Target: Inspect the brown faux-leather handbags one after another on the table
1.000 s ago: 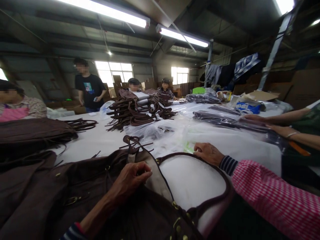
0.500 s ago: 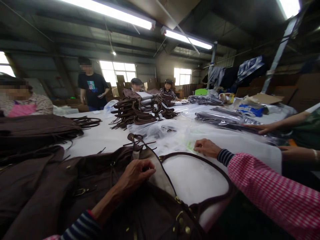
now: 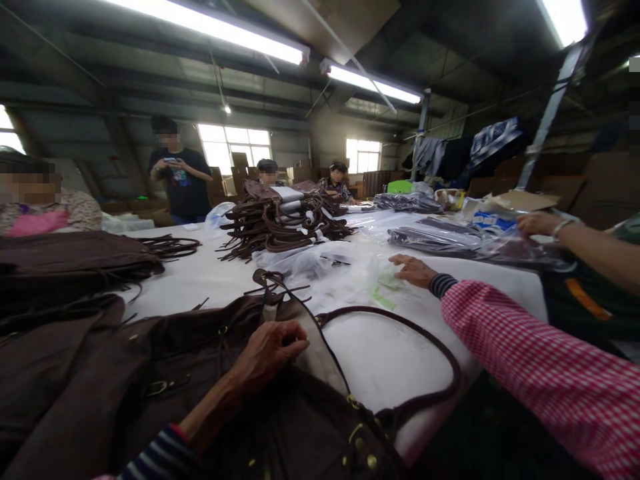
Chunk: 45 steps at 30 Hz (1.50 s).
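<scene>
A dark brown bag (image 3: 200,373) with brass fittings lies open in front of me, its pale lining (image 3: 320,363) showing. My left hand (image 3: 273,347) rests over its opening, thumb and fingers curled together. Whatever those fingertips may pinch is too small to make out. The bag's rope-like handle (image 3: 453,360) loops out to the right across the white table. Beyond that loop, my right hand (image 3: 414,270) reaches out with fingers stretched and apart. It is just above some small clear packets (image 3: 393,277), near a light green strip (image 3: 384,298).
Piled brown bags (image 3: 290,217) with white-wrapped handles stand mid-table, behind crumpled clear plastic (image 3: 305,260). More brown bags (image 3: 75,260) lie at left. Plastic-wrapped bags (image 3: 430,237) lie at right, where a co-worker's hand (image 3: 537,225) handles plastic. Other people stand or sit around the table.
My right hand has moved up and away from the green strip, and its fingers have spread. My left hand stays put. The co-worker's hand at right has lifted with the plastic.
</scene>
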### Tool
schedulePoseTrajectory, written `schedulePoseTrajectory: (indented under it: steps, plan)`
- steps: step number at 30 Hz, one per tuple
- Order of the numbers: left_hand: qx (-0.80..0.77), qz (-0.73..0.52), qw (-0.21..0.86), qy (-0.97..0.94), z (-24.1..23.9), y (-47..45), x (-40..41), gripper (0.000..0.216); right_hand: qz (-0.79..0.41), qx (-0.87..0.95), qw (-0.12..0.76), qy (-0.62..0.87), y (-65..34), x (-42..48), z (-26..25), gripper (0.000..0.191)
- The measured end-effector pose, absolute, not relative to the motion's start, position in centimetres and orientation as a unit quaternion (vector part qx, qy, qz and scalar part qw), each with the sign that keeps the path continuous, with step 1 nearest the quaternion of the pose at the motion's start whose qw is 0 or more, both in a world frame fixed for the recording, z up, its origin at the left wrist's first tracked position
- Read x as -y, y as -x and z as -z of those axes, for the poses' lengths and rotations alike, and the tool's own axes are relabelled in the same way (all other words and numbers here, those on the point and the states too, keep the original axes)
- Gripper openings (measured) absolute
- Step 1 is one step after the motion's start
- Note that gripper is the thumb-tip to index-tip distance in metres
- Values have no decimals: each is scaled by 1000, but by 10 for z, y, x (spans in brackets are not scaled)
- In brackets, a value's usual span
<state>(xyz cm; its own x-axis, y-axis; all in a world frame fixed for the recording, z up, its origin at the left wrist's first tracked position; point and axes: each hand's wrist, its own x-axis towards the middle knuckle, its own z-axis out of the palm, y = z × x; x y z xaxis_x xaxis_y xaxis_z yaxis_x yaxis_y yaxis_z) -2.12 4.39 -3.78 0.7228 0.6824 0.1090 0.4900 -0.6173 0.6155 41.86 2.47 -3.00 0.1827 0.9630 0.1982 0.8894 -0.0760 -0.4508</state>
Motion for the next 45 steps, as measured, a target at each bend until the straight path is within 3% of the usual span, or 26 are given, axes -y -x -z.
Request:
schedulePoseTrajectory:
  steps: [5, 9, 20, 32, 36, 45]
  plan:
    - [-326, -171, 295, -882, 36, 21, -42, 29, -76, 676, 211, 702, -398, -14, 34, 23]
    - [-326, -182, 327, -868, 34, 20, -41, 29, -82, 692, 156, 700, -381, 3, 45, 13]
    - [-307, -211, 399, -838, 35, 23, -43, 30, -122, 644, 107, 748, -370, -6, 51, 11]
    - [-322, -197, 364, -852, 28, 22, -38, 30, -105, 641, 194, 735, -369, 5, 44, 10]
    - [-331, -214, 362, -845, 30, 20, -38, 28, -84, 664, 252, 699, -340, 8, 31, 21]
    - [-370, -256, 379, -809, 42, 18, -24, 13, 21, 761, 254, 597, -286, -120, 65, 17]
